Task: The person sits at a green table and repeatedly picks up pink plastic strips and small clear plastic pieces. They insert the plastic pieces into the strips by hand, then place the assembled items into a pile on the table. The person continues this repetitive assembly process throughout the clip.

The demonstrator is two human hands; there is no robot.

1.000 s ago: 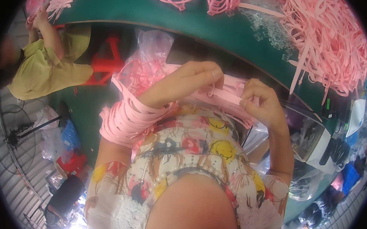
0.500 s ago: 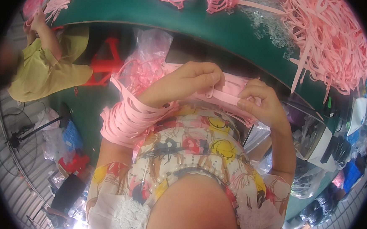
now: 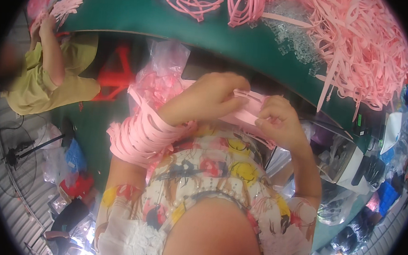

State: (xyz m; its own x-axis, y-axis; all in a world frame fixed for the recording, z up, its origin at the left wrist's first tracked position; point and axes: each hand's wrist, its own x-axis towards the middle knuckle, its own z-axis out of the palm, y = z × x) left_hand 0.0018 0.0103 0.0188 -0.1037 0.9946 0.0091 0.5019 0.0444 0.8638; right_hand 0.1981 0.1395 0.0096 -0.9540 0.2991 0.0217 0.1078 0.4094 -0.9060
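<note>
Between my two hands, close in front of my body, a flat pink strap (image 3: 249, 112) with slots is stretched out. My left hand (image 3: 220, 93) is closed on its left part, fingers curled under. Thumb and fingers of my right hand (image 3: 281, 120) pinch the strap's right part. Many pink strap loops (image 3: 140, 140) are slung around my left forearm. What lies behind my left fingers is hidden.
A green table (image 3: 186, 35) curves across the far side. On it lie a large heap of pink straps (image 3: 363, 48), small clear plastic pieces (image 3: 291, 37) and looped pink bundles (image 3: 188, 0). A person in an olive shirt (image 3: 53, 78) works at left, near a red stool (image 3: 116, 77).
My right hand has shifted slightly left and its fingers have curled inward. My left hand has turned a little, still gripping the strap. The view has moved slightly.
</note>
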